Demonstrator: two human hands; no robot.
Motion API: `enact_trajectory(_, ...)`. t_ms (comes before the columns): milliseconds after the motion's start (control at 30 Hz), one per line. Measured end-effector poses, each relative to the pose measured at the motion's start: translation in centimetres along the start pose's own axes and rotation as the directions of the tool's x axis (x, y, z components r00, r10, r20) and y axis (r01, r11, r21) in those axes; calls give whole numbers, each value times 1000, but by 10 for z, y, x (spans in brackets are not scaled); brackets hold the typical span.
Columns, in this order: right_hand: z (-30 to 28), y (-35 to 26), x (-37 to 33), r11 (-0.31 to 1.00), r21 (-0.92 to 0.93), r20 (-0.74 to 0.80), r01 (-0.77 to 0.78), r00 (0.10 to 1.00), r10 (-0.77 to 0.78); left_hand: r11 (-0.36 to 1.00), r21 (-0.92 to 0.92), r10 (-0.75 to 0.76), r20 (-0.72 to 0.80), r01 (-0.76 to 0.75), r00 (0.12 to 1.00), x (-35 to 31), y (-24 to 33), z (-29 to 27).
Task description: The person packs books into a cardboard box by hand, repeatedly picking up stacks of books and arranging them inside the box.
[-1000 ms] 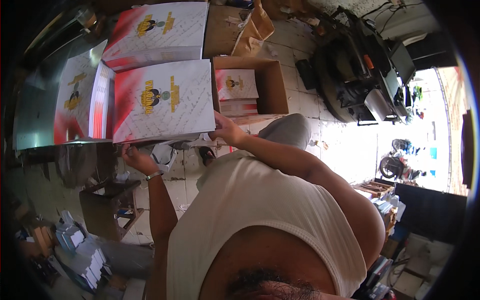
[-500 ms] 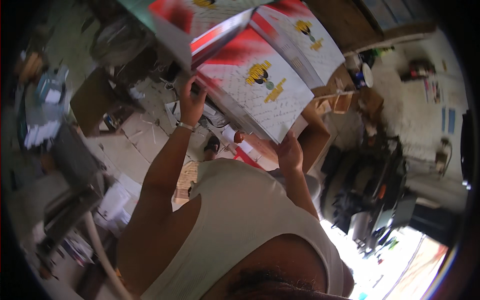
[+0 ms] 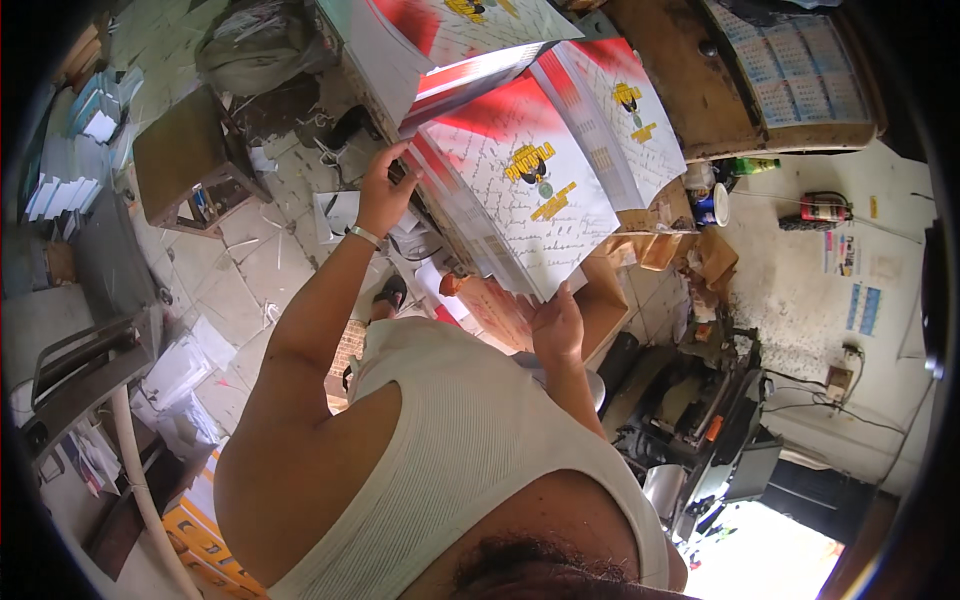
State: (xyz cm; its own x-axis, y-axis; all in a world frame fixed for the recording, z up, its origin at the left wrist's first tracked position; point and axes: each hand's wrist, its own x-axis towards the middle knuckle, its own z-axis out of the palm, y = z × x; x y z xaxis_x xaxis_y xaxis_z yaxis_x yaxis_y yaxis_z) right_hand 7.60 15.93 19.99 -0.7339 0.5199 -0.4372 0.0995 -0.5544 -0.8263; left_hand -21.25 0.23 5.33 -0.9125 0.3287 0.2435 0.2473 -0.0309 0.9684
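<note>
A stack of white booklets with red-tinted covers and a yellow-black emblem (image 3: pixel 530 190) lies tilted before me. My left hand (image 3: pixel 385 195) grips its left edge near the far corner, thumb and fingers bent around it. At the near corner, my right hand (image 3: pixel 558 325) holds the stack with its fingers partly hidden beneath. Sheets at the near edge look slightly uneven. Touching it on the right is a second stack of the same booklets (image 3: pixel 640 125). A third stack (image 3: pixel 470 35) sits farther back on the left.
A wooden stool (image 3: pixel 190 150) stands on the tiled floor at left. Paper piles (image 3: pixel 85 165) line the far left. On the right are a white bucket (image 3: pixel 712 205), a dark machine (image 3: pixel 690 400) and a wall with cables. A cardboard box (image 3: pixel 600 300) is beside my right hand.
The view has shifted slightly and steadied from blur. Both hands keep hold of the same booklet stack, which now sits close against the stacks behind it.
</note>
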Motion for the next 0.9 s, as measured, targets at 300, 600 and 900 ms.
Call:
enact_trajectory(300, 1, 5, -4, 1000, -25, -41, -3, 999, 2, 999, -20, -32, -43, 32, 999, -5, 0, 7)
enact_trajectory(600, 1, 7, -6, 1000, 18, -7, 11, 1000, -10, 998, -70, -8, -83, 2, 997, -7, -1, 9)
enact_trajectory(900, 11, 2, -11, 998, -38, -25, 47, 999, -48, 989, 51, 143, -130, -137, 981, -1, 29, 5)
